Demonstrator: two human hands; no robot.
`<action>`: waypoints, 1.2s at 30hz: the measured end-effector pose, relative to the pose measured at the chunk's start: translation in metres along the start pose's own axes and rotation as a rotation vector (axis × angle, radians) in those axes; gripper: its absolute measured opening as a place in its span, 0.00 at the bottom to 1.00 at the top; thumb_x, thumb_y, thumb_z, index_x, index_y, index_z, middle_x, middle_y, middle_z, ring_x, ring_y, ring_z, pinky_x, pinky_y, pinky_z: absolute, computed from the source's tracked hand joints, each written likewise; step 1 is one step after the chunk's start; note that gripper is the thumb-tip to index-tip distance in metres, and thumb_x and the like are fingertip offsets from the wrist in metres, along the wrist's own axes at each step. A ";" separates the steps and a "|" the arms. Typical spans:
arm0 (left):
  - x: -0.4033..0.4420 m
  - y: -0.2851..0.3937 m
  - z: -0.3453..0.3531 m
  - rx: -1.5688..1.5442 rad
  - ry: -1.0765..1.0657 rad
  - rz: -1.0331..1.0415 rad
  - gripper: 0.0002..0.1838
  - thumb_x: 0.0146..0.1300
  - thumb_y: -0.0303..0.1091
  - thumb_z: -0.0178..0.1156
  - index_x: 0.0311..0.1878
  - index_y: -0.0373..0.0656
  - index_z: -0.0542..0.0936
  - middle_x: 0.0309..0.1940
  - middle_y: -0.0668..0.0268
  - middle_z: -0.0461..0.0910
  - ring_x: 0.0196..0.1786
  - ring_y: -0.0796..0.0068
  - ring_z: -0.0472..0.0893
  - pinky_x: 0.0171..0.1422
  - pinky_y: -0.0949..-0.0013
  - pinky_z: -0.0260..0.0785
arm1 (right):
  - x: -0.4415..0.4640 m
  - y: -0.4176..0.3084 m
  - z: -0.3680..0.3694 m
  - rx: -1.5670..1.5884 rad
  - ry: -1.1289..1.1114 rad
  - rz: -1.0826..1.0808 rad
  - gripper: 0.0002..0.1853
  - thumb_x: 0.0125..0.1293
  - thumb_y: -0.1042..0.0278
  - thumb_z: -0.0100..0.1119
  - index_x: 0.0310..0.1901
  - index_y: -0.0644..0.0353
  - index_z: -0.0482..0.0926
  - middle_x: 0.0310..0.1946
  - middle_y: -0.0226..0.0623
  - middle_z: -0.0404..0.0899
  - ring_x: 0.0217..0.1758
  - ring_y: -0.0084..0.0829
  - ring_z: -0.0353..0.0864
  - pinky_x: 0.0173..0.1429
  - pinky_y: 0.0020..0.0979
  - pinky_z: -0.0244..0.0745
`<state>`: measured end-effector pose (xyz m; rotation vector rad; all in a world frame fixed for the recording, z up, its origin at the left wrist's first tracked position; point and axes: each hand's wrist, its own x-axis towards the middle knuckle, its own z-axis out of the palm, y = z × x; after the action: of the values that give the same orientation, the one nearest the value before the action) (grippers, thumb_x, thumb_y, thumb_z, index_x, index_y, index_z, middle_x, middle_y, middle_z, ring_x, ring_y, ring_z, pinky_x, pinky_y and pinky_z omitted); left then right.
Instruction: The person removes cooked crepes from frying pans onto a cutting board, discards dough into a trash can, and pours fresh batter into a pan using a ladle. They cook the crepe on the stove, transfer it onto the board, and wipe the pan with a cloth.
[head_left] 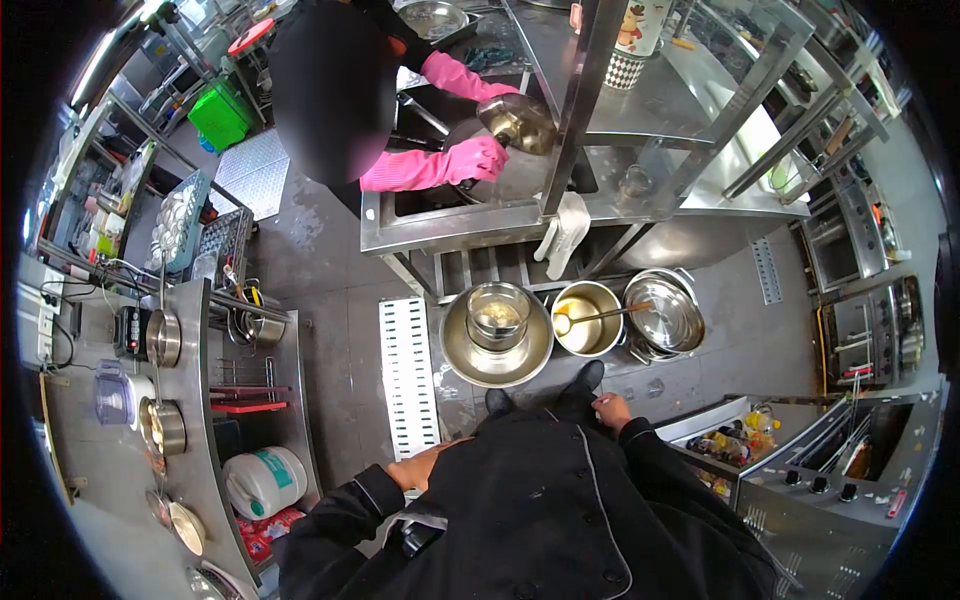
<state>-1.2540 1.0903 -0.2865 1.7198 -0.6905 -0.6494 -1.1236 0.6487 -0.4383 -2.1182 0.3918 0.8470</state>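
My left hand point(428, 464) is low beside the front of my black jacket point(520, 500), its fingers stretched toward the cloth and partly hidden by it. Out to the right, my right hand point(612, 409) hangs near my shoe with the fingers curled in; whether anything is inside does not show. On the floor ahead stand a wide metal basin point(454, 362) with a smaller pot point(498, 313) in it, a pot point(603, 347) with a ladle point(612, 314) across it, and a large lidded-looking steel pot point(665, 312). Neither hand touches them.
Across the floor a person in pink gloves point(478, 158) holds a metal lid point(520, 124) over a sink counter point(450, 234). A white cloth point(565, 232) hangs from its edge. Steel shelving point(300, 370) stands left, a cooking unit point(820, 490) right. A slotted floor drain point(404, 372) lies ahead.
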 end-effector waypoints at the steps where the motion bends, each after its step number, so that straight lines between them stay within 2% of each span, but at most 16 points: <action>1: -0.001 0.001 0.000 0.000 -0.001 -0.001 0.50 0.48 0.52 0.69 0.70 0.37 0.59 0.71 0.48 0.56 0.73 0.52 0.57 0.75 0.57 0.48 | 0.002 0.003 0.001 0.001 -0.001 0.001 0.09 0.58 0.65 0.64 0.35 0.62 0.80 0.18 0.36 0.77 0.17 0.29 0.76 0.21 0.32 0.72; 4: -0.001 0.002 -0.001 0.003 -0.008 -0.010 0.50 0.49 0.52 0.68 0.71 0.37 0.59 0.71 0.48 0.55 0.73 0.52 0.57 0.75 0.57 0.48 | 0.010 0.014 0.004 -0.060 0.012 -0.062 0.09 0.58 0.65 0.64 0.35 0.61 0.80 0.18 0.36 0.77 0.17 0.29 0.76 0.21 0.32 0.72; 9: -0.002 0.003 -0.001 0.007 -0.016 -0.026 0.50 0.49 0.52 0.68 0.71 0.37 0.58 0.71 0.48 0.55 0.73 0.52 0.56 0.75 0.58 0.48 | 0.011 0.014 0.005 -0.024 0.007 -0.049 0.09 0.57 0.65 0.64 0.35 0.61 0.80 0.18 0.36 0.78 0.17 0.29 0.77 0.22 0.32 0.72; 13: -0.003 0.003 -0.003 0.016 -0.022 -0.036 0.50 0.50 0.53 0.68 0.71 0.37 0.58 0.71 0.48 0.55 0.73 0.52 0.56 0.76 0.58 0.48 | 0.006 0.006 0.003 0.027 0.010 0.061 0.09 0.58 0.65 0.64 0.35 0.61 0.81 0.19 0.36 0.78 0.17 0.28 0.77 0.21 0.31 0.72; 16: -0.004 0.003 -0.003 0.020 -0.027 -0.045 0.50 0.50 0.53 0.67 0.71 0.37 0.58 0.71 0.48 0.55 0.73 0.52 0.56 0.76 0.58 0.48 | 0.003 0.006 0.002 -0.003 0.023 -0.031 0.09 0.58 0.65 0.64 0.34 0.61 0.81 0.19 0.36 0.78 0.16 0.28 0.77 0.20 0.31 0.71; 21: -0.002 0.009 -0.006 0.027 -0.033 -0.055 0.49 0.51 0.53 0.67 0.71 0.37 0.58 0.71 0.48 0.55 0.74 0.52 0.56 0.76 0.59 0.48 | 0.011 0.013 0.004 0.002 0.009 -0.020 0.08 0.58 0.65 0.64 0.34 0.61 0.81 0.18 0.36 0.78 0.15 0.28 0.76 0.19 0.31 0.70; 24: 0.004 0.025 -0.012 -0.062 -0.053 -0.234 0.49 0.51 0.52 0.67 0.71 0.36 0.58 0.71 0.48 0.55 0.73 0.52 0.57 0.76 0.59 0.48 | 0.013 0.016 0.005 0.022 -0.014 -0.036 0.08 0.58 0.66 0.64 0.33 0.61 0.80 0.17 0.36 0.77 0.14 0.28 0.75 0.18 0.31 0.68; 36: 0.008 0.032 -0.015 -0.090 -0.055 -0.233 0.49 0.50 0.52 0.68 0.71 0.36 0.58 0.71 0.47 0.56 0.73 0.52 0.58 0.76 0.58 0.48 | 0.003 0.004 0.000 0.004 -0.002 -0.016 0.09 0.58 0.64 0.65 0.34 0.60 0.80 0.17 0.36 0.77 0.15 0.28 0.76 0.18 0.31 0.68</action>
<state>-1.2412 1.0874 -0.2528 1.7179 -0.4949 -0.8791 -1.1236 0.6462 -0.4432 -2.1142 0.3750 0.8390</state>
